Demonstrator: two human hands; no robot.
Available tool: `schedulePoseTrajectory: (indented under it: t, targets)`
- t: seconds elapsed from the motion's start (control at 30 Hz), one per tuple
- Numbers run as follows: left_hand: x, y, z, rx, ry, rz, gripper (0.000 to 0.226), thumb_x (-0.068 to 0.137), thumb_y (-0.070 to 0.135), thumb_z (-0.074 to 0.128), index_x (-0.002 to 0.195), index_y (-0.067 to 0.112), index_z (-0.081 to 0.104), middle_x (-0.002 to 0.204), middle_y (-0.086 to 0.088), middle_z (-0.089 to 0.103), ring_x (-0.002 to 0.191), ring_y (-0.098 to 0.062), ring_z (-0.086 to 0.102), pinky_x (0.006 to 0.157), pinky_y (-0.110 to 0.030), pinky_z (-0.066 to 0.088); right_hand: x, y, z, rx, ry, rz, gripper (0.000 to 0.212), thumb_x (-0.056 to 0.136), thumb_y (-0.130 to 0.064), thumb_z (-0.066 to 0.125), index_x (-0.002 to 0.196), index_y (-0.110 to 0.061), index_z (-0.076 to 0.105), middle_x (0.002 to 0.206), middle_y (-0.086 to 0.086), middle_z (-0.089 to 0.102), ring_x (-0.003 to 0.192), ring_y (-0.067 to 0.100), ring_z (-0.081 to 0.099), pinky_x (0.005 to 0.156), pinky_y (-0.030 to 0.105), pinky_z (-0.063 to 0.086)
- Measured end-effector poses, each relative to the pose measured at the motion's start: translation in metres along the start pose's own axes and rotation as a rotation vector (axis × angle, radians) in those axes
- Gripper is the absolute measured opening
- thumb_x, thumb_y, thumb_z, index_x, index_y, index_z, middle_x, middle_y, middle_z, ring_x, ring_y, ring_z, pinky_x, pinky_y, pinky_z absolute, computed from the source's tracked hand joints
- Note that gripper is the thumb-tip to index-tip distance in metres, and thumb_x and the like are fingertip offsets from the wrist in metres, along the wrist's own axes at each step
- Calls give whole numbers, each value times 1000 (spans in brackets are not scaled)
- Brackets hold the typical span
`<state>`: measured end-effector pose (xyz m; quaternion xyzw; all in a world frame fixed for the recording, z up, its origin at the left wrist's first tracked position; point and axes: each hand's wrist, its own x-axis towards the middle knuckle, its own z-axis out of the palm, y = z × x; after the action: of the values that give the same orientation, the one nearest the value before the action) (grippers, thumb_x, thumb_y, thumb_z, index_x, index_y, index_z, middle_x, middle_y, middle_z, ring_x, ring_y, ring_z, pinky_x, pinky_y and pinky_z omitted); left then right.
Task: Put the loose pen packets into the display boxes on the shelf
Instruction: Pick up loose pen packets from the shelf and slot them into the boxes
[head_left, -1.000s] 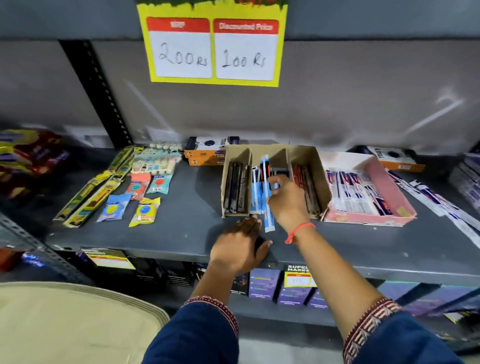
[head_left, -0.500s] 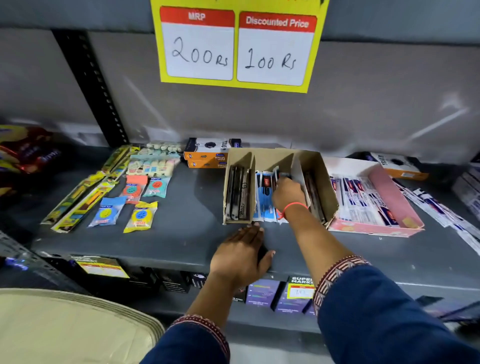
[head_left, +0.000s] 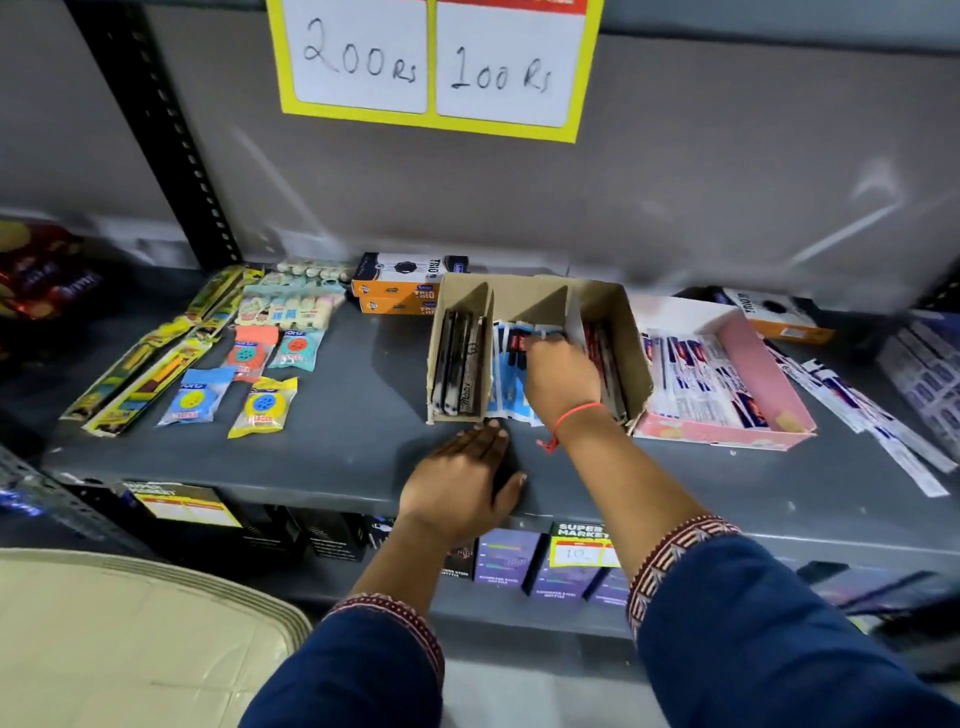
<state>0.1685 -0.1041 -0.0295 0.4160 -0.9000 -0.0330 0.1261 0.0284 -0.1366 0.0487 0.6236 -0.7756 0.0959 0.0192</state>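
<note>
A brown cardboard display box with three compartments stands on the grey shelf. Its left slot holds dark pen packets, the middle slot blue pen packets, the right slot red-and-black ones. My right hand reaches into the middle slot, fingers closed on the blue packets near their top. My left hand lies flat on the shelf's front edge, just below the box, holding nothing. A pink display box of white-and-blue pen packets sits to the right, with loose pen packets beyond it.
Orange Trio boxes stand behind the brown box. Sharpener and eraser packets and long yellow-green packs lie at the left. A yellow price sign hangs on the back wall. Purple boxes fill the shelf below.
My right hand has pushed the blue packets deeper into the middle slot. The camera has moved closer and a little lower. My left hand has stayed on the shelf edge.
</note>
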Motion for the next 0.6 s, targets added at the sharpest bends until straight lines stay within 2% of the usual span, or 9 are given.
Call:
schedulePoseTrajectory:
  t: [0.07,0.13,0.27,0.33,0.5,0.6]
  targets:
    - [0,0,0,4,3,-13,58,91,46,41,138,11,39,145,-6,40,132,-20,35,105,-28,28,-11,12,-4,32,110,-61,43,82,0,43,122,-7,57,120,17,60,115,35,51,87,41,48]
    - [0,4,1,40,-14,-20,60,93,48,35,140,10,34,148,-7,34,135,-19,29,108,-29,23,-24,29,-9,45,247,-79,45,78,-3,43,118,-11,62,115,15,63,106,36,52,84,41,44]
    - [1,21,7,72,-74,-25,65,95,54,18,145,11,21,153,-7,20,139,-18,16,112,-29,10,-47,69,-17,67,428,92,36,73,-4,54,104,-10,70,102,17,66,95,38,57,77,41,44]
    - [3,40,11,56,-92,-4,65,95,54,16,145,12,19,154,-7,19,140,-19,14,112,-29,8,-57,90,-21,71,459,184,34,72,-3,58,103,-8,70,100,20,66,95,41,58,76,42,45]
    - [17,87,22,45,-127,83,65,96,52,17,145,10,19,154,-9,19,140,-20,14,113,-31,8,-72,145,-28,96,440,408,43,77,-6,53,119,-12,60,116,19,58,107,39,49,82,45,39]
    - [28,115,26,29,-146,145,63,97,50,19,145,9,19,154,-9,18,140,-20,13,113,-31,8,-80,176,-31,165,449,527,43,80,-8,51,122,-13,58,121,17,56,110,38,48,85,43,40]
